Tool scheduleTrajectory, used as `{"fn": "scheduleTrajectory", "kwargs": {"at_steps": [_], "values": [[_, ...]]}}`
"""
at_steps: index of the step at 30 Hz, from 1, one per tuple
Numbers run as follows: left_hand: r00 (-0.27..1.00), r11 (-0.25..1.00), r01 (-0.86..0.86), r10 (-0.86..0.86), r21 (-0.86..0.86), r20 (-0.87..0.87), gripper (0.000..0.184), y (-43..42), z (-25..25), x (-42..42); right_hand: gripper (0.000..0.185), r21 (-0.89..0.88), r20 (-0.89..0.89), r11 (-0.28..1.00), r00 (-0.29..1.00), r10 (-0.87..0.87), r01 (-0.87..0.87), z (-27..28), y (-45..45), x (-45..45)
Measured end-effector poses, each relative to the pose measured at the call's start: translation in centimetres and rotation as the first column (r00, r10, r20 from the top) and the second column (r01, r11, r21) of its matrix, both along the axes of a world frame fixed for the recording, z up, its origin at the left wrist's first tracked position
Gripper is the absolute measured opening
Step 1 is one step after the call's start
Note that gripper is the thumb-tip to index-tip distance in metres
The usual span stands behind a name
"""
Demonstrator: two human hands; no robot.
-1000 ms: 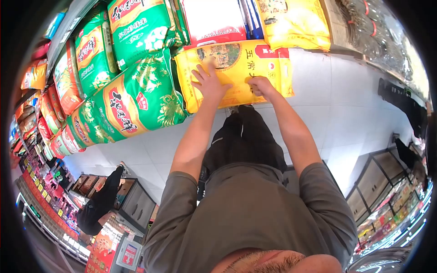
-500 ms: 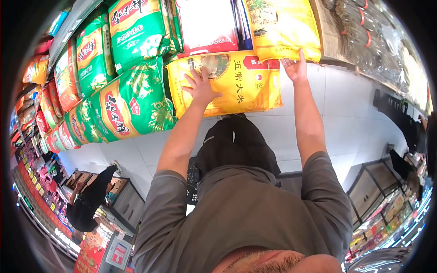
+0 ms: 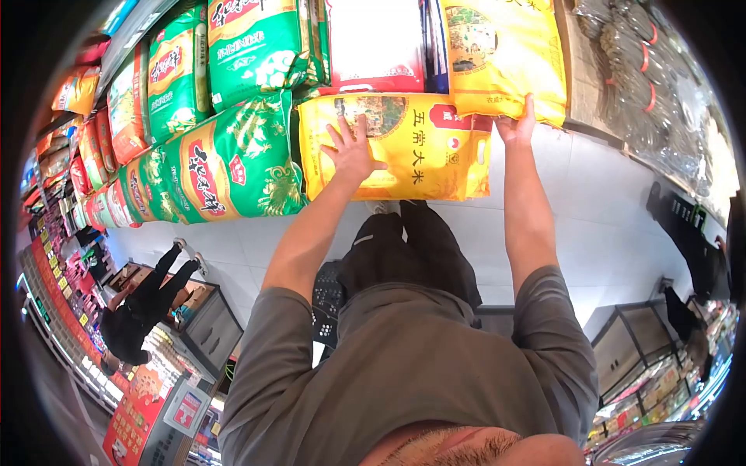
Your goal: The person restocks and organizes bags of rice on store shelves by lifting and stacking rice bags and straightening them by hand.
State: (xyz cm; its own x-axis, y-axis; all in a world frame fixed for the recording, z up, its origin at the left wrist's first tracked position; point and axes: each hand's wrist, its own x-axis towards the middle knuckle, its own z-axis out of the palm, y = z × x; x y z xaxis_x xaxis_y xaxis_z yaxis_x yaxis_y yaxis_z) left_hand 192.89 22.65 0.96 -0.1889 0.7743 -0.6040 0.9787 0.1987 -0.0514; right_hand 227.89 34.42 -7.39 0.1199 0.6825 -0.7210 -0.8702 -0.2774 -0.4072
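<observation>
My left hand [image 3: 353, 158] lies with fingers spread on the front of a yellow rice bag [image 3: 420, 175], which rests on its side in the front row. At the bottom edge of a second yellow rice bag [image 3: 513, 70], standing upright behind it, is my right hand [image 3: 516, 130]. Its thumb presses on the bag's front and the other fingers are tucked below the edge, partly hidden. That hand is also close to the right end of the lying bag.
Green rice bags [image 3: 256, 167] continue the row to the left. A white and red bag [image 3: 377, 46] stands behind. Clear plastic-wrapped bundles with red bands [image 3: 641, 70] lie at right. A person in black [image 3: 136, 314] stands beside a cabinet [image 3: 206, 334] at lower left.
The view has shifted slightly, so the bags appear further right. Both hands keep their places on the two yellow bags. The person at lower left has changed posture.
</observation>
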Motion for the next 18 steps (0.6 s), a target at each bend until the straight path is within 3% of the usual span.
{"fn": "scheduleTrajectory", "kwargs": {"at_steps": [2, 6, 13, 16, 18], "values": [[1.000, 1.000, 0.005, -0.005, -0.011, -0.013, 0.137, 0.0, -0.2, 0.0, 0.059, 0.134, -0.006, 0.990, 0.999, 0.034, -0.033, -0.3, -0.1, -0.1], [1.000, 1.000, -0.011, 0.011, -0.017, -0.002, 0.138, -0.1, -0.5, 0.0, 0.057, 0.144, 0.053, 0.990, 0.999, -0.004, -0.004, -0.8, -0.2, -0.5], [0.999, 0.999, -0.033, 0.034, -0.028, 0.029, 0.137, -0.1, -0.4, -0.2, 0.056, 0.114, 0.217, 0.992, 0.974, -0.069, 0.045, -0.8, -0.3, -1.5], [0.998, 0.999, -0.032, 0.033, -0.028, 0.045, 0.138, 0.1, -0.4, -0.4, 0.053, 0.024, 0.282, 0.998, 0.957, -0.065, 0.061, -0.7, -0.5, -1.4], [0.997, 0.998, -0.043, 0.046, -0.045, 0.063, 0.139, 0.2, -0.3, -0.5, 0.053, 0.018, 0.295, 0.988, 0.944, -0.149, 0.150, -0.7, -0.7, -1.4]]}}
